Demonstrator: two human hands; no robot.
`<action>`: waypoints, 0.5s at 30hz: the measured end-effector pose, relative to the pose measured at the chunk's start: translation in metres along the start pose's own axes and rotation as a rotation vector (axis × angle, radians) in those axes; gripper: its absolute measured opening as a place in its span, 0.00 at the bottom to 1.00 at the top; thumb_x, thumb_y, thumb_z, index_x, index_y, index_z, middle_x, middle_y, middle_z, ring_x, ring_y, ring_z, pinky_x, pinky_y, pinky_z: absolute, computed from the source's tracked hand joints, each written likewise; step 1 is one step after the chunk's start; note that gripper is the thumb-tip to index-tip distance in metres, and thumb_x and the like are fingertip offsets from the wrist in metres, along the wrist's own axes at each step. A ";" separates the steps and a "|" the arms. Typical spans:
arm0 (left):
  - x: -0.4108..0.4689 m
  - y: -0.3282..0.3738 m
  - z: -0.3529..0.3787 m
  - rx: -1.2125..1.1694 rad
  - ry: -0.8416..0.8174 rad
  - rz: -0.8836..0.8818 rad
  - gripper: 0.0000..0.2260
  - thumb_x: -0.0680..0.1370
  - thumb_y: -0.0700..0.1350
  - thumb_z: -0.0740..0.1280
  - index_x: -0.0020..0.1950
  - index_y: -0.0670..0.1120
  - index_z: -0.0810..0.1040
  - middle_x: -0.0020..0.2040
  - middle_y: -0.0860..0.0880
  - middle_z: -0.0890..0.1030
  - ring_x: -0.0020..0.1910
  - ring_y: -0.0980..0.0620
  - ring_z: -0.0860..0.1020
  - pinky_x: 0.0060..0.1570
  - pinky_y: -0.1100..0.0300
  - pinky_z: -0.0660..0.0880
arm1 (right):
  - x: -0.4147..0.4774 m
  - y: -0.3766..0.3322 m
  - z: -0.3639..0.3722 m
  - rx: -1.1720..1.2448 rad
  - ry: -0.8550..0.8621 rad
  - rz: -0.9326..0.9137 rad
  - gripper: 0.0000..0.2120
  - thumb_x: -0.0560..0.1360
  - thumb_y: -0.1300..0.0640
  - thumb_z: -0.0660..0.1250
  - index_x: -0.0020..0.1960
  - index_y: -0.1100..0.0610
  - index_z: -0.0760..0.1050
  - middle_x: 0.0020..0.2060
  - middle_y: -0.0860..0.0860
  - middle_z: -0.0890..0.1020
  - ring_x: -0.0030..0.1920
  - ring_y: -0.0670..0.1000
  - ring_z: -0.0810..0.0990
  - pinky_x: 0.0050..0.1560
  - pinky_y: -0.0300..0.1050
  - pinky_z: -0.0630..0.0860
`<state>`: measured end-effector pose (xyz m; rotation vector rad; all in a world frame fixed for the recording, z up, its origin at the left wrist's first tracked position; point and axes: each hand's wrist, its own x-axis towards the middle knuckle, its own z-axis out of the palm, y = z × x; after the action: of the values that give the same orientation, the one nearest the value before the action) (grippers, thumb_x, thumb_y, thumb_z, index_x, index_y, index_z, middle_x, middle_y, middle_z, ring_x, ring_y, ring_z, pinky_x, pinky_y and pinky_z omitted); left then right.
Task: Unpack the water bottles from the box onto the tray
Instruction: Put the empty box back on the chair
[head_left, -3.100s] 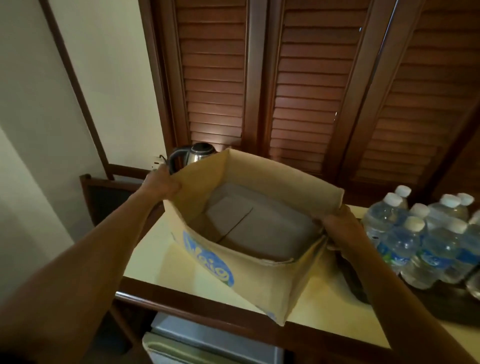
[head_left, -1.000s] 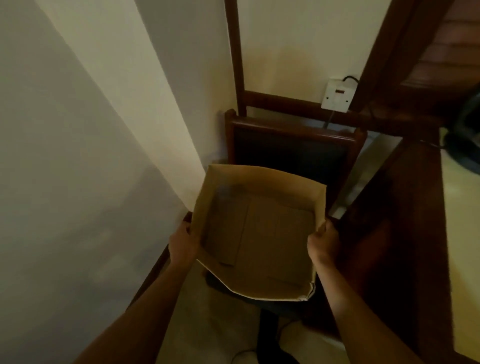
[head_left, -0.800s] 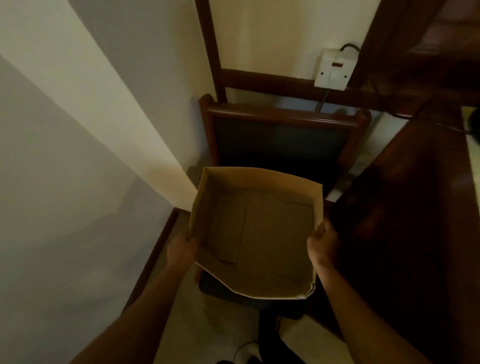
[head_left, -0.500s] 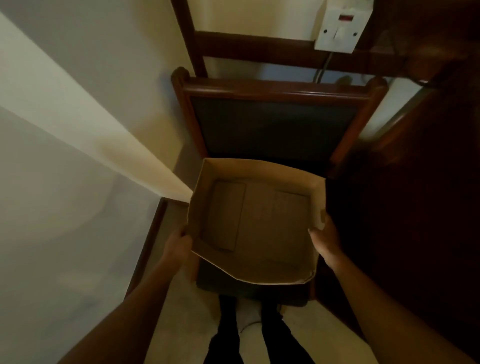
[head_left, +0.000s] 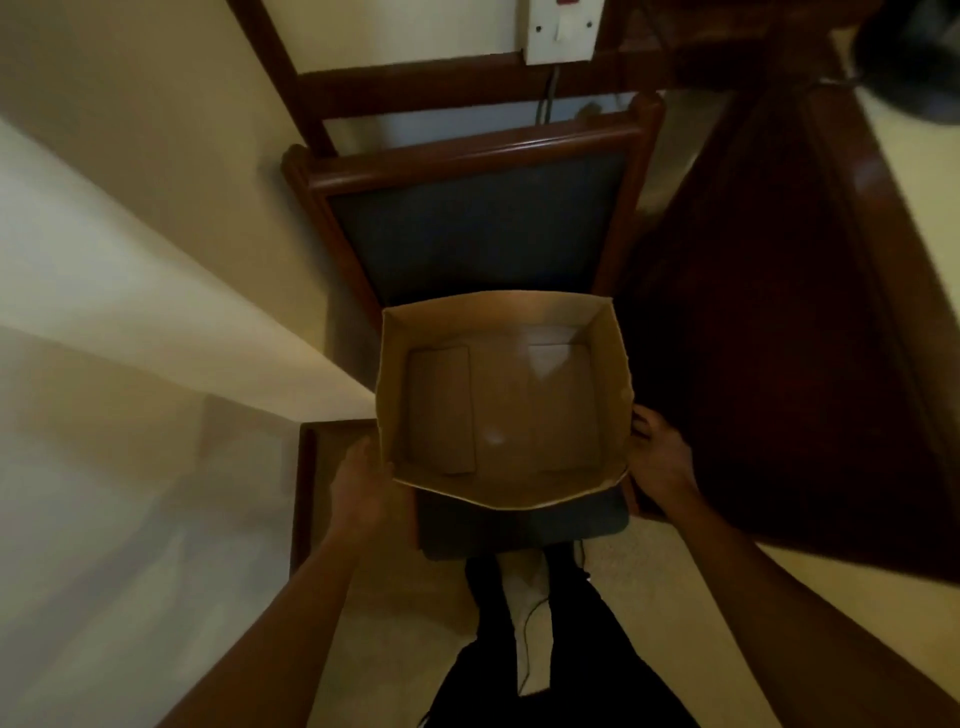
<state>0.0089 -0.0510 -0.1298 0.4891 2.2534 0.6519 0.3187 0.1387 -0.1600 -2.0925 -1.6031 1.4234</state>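
Observation:
The brown cardboard box is open at the top and holds nothing; only its bottom flaps show inside. It sits low over the dark seat of a wooden chair. My left hand is against the box's left wall and my right hand against its right wall, both at the near corners. No water bottles and no tray are in view.
The chair stands against a cream wall with a white switch plate above it. A dark wooden cabinet side rises right of the chair. My dark trouser legs stand on pale floor below the seat.
I have carried the box away from the counter with the bottles, turned left and lowered it onto the chair seat. The view has tilted further down.

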 end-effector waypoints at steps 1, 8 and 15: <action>-0.005 0.006 -0.003 0.055 0.018 0.050 0.07 0.84 0.50 0.61 0.51 0.52 0.77 0.46 0.56 0.78 0.43 0.62 0.75 0.54 0.53 0.77 | -0.011 -0.002 -0.006 0.054 -0.005 -0.011 0.27 0.80 0.60 0.67 0.78 0.52 0.68 0.71 0.52 0.77 0.70 0.55 0.76 0.64 0.47 0.72; -0.050 0.078 -0.012 0.139 -0.069 0.360 0.15 0.82 0.45 0.66 0.69 0.50 0.77 0.65 0.49 0.78 0.63 0.50 0.77 0.55 0.62 0.69 | -0.089 -0.024 -0.070 0.165 0.043 -0.181 0.21 0.82 0.56 0.67 0.74 0.49 0.72 0.70 0.48 0.76 0.70 0.49 0.75 0.65 0.45 0.72; -0.137 0.224 0.024 0.007 -0.199 0.615 0.13 0.82 0.49 0.66 0.66 0.56 0.76 0.61 0.58 0.77 0.61 0.59 0.74 0.56 0.60 0.71 | -0.163 -0.038 -0.178 0.280 0.156 -0.410 0.18 0.80 0.53 0.70 0.68 0.42 0.77 0.61 0.43 0.82 0.65 0.39 0.78 0.56 0.34 0.75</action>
<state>0.1507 0.0647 0.0606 1.2176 1.9085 0.8502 0.4272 0.0942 0.0545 -1.5666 -1.5522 1.2272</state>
